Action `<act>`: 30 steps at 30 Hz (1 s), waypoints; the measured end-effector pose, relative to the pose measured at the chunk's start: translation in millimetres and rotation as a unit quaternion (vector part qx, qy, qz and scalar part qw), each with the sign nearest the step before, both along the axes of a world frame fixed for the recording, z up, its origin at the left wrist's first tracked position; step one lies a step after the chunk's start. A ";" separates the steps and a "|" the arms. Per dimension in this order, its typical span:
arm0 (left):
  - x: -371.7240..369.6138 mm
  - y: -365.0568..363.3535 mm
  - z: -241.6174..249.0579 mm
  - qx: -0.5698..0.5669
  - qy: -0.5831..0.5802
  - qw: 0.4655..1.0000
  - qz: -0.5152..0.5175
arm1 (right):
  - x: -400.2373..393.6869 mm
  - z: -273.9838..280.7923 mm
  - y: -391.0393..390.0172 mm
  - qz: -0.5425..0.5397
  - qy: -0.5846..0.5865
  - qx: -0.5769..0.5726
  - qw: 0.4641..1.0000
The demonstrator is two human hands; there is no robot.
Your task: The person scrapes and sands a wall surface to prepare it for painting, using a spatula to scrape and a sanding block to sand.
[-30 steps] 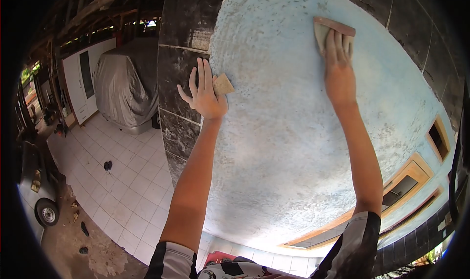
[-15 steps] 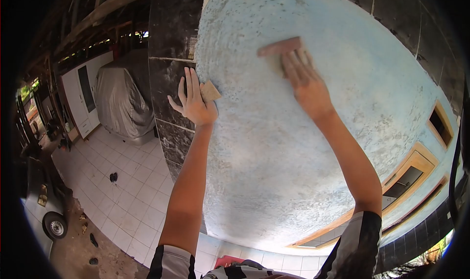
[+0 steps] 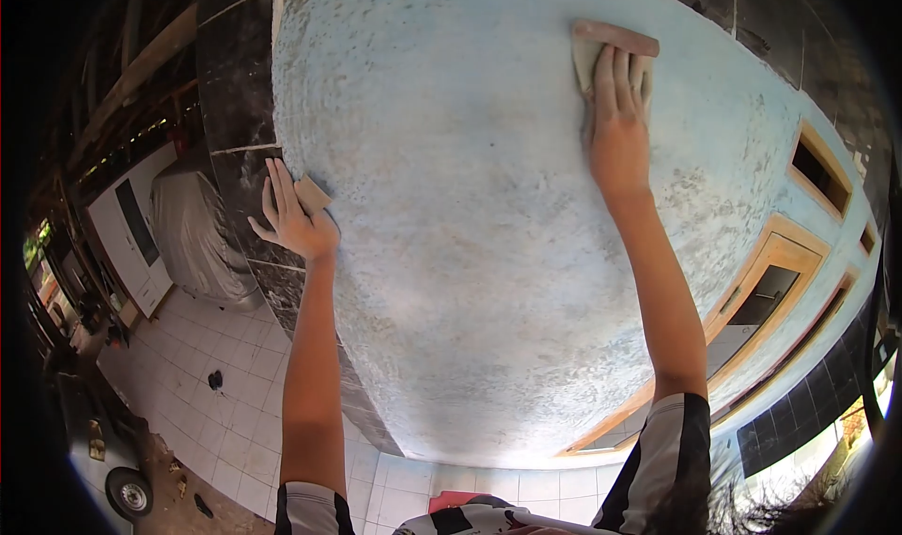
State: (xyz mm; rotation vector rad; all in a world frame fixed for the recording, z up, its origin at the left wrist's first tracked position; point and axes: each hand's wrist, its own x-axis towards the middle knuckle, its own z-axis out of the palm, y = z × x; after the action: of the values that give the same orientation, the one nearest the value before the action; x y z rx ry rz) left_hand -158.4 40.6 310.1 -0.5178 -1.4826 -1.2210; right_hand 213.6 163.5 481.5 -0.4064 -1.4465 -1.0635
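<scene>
A light blue wall [image 3: 470,216] with dark, worn patches fills the middle of the view. High on it, my right hand [image 3: 620,131] presses a folded sheet of sandpaper [image 3: 615,39], reddish-brown on its turned-over edge and pale below, flat to the surface. My left hand [image 3: 299,220] rests at the wall's left edge, beside dark tiles [image 3: 246,84], with its fingers spread. A small tan piece [image 3: 312,194] sits between its thumb and forefinger, against the wall.
Wood-framed openings [image 3: 772,253] lie at the right. A covered object [image 3: 195,234] and a white cabinet [image 3: 127,234] stand at the left on white floor tiles [image 3: 235,385]. Part of a car [image 3: 99,450] shows at lower left; a red object [image 3: 453,500] lies at bottom centre.
The view has shifted to the right. My right hand has slid the sandpaper up and rightward across the wall. My left hand stays at the wall's edge with the tan piece.
</scene>
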 end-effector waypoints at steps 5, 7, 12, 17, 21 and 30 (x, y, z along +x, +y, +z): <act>0.2 -0.6 0.0 -0.009 -0.001 1.000 -0.002 | 36.1 0.9 0.1 0.038 -0.114 -0.043 0.992; -2.3 -2.0 5.4 -0.015 0.013 1.000 -0.004 | 64.1 27.2 5.7 0.109 0.011 -0.146 0.983; 6.7 -9.5 69.8 -0.027 0.080 0.996 -0.010 | 28.6 -4.5 1.1 -0.036 -0.135 -0.008 0.990; 16.8 -15.9 203.4 -0.076 0.238 0.968 0.018 | 60.8 31.2 3.6 0.050 -0.116 -0.059 0.990; 11.3 -3.2 252.9 -0.088 0.280 0.956 0.019 | 63.1 48.2 15.7 -0.006 -0.040 -0.010 0.999; 3.4 17.8 240.2 -0.060 0.195 0.978 0.035 | 76.5 51.3 17.9 0.109 -0.006 -0.121 0.987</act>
State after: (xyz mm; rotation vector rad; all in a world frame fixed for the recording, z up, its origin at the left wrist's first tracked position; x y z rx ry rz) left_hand -154.9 58.4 550.2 -0.7337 -1.2307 -0.9159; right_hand 290.1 181.5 532.8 -0.4033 -1.5983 -0.7193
